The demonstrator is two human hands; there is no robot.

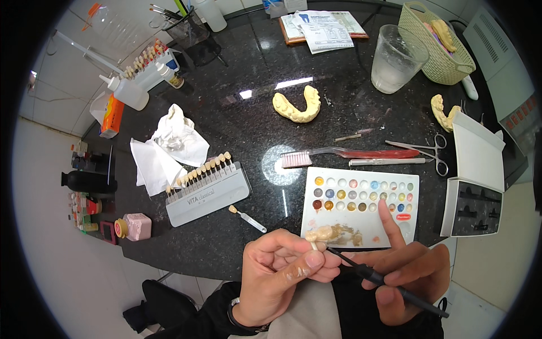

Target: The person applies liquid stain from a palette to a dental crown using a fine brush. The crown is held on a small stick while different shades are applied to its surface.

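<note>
Our left grip (pixel 280 266) pinches a small cream dental piece (pixel 320 233); right grip (pixel 414 269), a slim black brush (pixel 371 276). We'd stroke lightly.

My left hand (pixel 282 271), lower centre: thumb and fingers pinched. My right hand (pixel 415 265), lower right: gripping, one finger pointing upward.

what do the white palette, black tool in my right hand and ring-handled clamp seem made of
White palette: smooth plastic or glazed ceramic, judging by its even surface.
Black tool: probably satin plastic or coated metal; uniformly dark, no grain visible.
Ring-handled clamp: likely polished steel, from its silvery glints.
</note>
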